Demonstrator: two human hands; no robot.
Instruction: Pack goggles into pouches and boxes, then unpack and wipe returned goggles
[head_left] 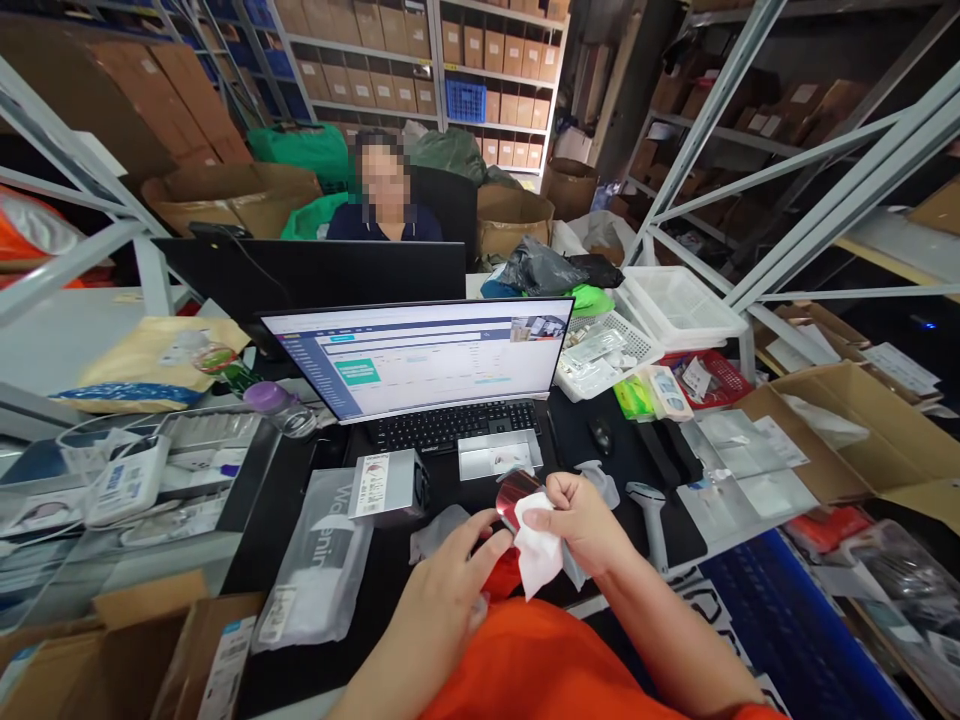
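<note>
My left hand (pixel 450 570) pinches the edge of a shiny, reddish reflective piece (pixel 513 492) with a curved outline. Its exact kind cannot be made out. A white tissue or cloth (pixel 540 560) is bunched in my right hand (pixel 581 515), fingers closed, pressed against that piece. Part of the piece is hidden behind the cloth. Just beyond my hands, a small white card or flat box (pixel 480 456) lies below the keyboard (pixel 442 428). A small labelled box (pixel 390 485) sits to the left, beside a translucent plastic pouch (pixel 322 560). Crumpled clear plastic (pixel 600 480) lies behind my right hand.
A monitor (pixel 427 355) stands ahead; a person (pixel 384 195) sits behind it. To the right are a mouse (pixel 601 434), a handheld scanner (pixel 649 520), baskets (pixel 643 342) and an open carton (pixel 840 390). Another carton (pixel 127 650) stands front left.
</note>
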